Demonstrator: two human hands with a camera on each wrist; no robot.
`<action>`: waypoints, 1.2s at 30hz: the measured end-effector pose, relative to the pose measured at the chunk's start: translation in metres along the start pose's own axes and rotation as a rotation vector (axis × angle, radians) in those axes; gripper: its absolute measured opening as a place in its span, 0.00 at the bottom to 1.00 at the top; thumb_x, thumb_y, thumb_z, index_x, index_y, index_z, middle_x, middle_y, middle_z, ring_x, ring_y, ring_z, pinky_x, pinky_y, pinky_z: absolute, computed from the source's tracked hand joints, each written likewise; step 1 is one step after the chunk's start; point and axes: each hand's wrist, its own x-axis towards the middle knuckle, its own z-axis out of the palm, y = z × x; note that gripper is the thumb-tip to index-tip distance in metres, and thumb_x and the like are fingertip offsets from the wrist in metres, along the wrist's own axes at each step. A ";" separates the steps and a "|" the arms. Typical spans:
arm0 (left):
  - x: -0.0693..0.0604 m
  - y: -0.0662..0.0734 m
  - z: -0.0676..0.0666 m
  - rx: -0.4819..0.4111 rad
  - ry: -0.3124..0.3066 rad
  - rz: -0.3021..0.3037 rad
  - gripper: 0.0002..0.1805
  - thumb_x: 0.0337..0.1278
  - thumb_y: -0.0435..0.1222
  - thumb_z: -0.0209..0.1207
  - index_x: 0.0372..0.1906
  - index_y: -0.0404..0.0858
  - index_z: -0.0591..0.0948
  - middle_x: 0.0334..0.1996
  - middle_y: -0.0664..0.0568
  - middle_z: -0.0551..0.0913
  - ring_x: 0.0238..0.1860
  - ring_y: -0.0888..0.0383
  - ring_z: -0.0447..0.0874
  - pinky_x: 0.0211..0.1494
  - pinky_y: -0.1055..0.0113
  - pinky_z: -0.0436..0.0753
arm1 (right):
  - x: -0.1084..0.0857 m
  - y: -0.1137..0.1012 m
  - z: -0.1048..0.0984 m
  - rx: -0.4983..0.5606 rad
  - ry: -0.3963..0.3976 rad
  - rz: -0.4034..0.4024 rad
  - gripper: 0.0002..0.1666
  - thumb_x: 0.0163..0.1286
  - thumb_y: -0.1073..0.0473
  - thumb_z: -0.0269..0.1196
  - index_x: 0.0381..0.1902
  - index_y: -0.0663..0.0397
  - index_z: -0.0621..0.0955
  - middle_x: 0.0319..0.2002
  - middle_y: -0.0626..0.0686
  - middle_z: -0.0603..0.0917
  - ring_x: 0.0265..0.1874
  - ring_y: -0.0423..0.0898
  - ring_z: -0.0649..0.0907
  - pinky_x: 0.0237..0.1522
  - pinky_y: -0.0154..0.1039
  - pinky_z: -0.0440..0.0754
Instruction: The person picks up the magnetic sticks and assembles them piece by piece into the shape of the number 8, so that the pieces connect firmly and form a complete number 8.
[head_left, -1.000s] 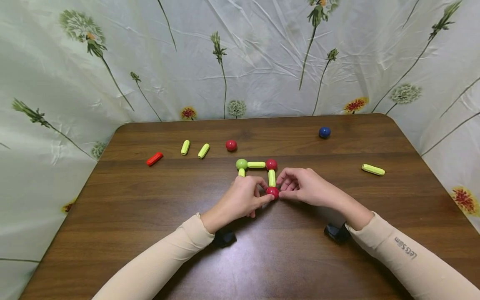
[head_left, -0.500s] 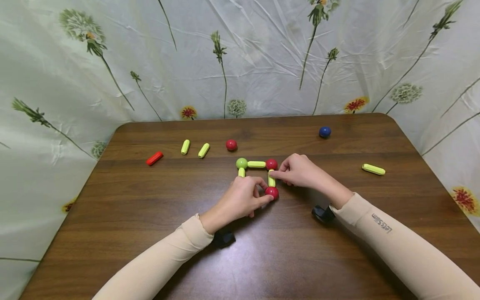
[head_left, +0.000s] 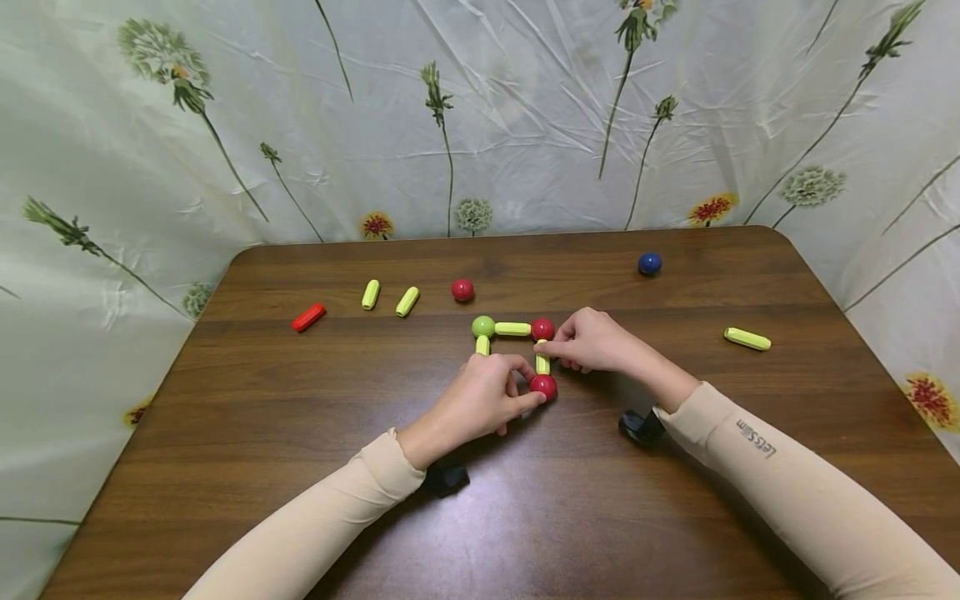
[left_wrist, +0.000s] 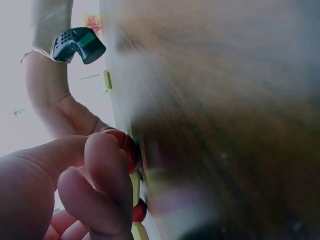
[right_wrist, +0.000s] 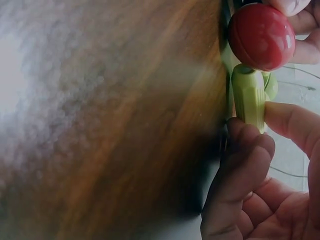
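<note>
Head view: nearest, the left hand (head_left: 491, 390) pinches the near red ball (head_left: 543, 387), seemingly to brace it, while just beyond, the right hand (head_left: 602, 342) pinches the yellow rod (head_left: 543, 364), probably to align it between that ball and the second red ball (head_left: 543, 329).

On my feed, a patterned cloth (head_left: 517, 117) with printed flowers hangs beyond the far edge of the brown tabletop (head_left: 225, 417). Toward the far left corner I see a red rod (head_left: 309, 317), then a yellow rod (head_left: 371, 295) and a second yellow rod (head_left: 407, 302). A loose red ball (head_left: 462, 290) sits near the far edge's middle, a blue ball (head_left: 649, 264) nearer the far right corner, another yellow rod (head_left: 747, 338) toward the right edge.
</note>
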 end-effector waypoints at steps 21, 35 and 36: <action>-0.001 0.004 -0.003 -0.013 -0.001 0.004 0.10 0.69 0.37 0.71 0.48 0.37 0.88 0.15 0.60 0.81 0.08 0.68 0.77 0.26 0.73 0.80 | 0.001 0.005 -0.002 0.033 0.001 -0.002 0.26 0.75 0.41 0.69 0.25 0.54 0.85 0.18 0.45 0.79 0.20 0.40 0.77 0.27 0.34 0.79; 0.000 -0.022 -0.047 -0.057 0.142 -0.149 0.08 0.69 0.39 0.69 0.36 0.41 0.83 0.17 0.50 0.86 0.10 0.62 0.81 0.19 0.65 0.80 | -0.001 0.007 -0.002 0.035 0.013 -0.030 0.25 0.74 0.42 0.69 0.26 0.55 0.85 0.19 0.45 0.80 0.20 0.39 0.78 0.27 0.34 0.80; 0.000 -0.026 -0.050 -0.064 0.150 -0.163 0.08 0.69 0.39 0.70 0.36 0.41 0.83 0.17 0.50 0.86 0.10 0.62 0.81 0.19 0.65 0.81 | -0.001 0.007 -0.002 0.035 0.014 -0.030 0.25 0.74 0.42 0.70 0.26 0.55 0.85 0.19 0.45 0.80 0.20 0.39 0.78 0.27 0.34 0.80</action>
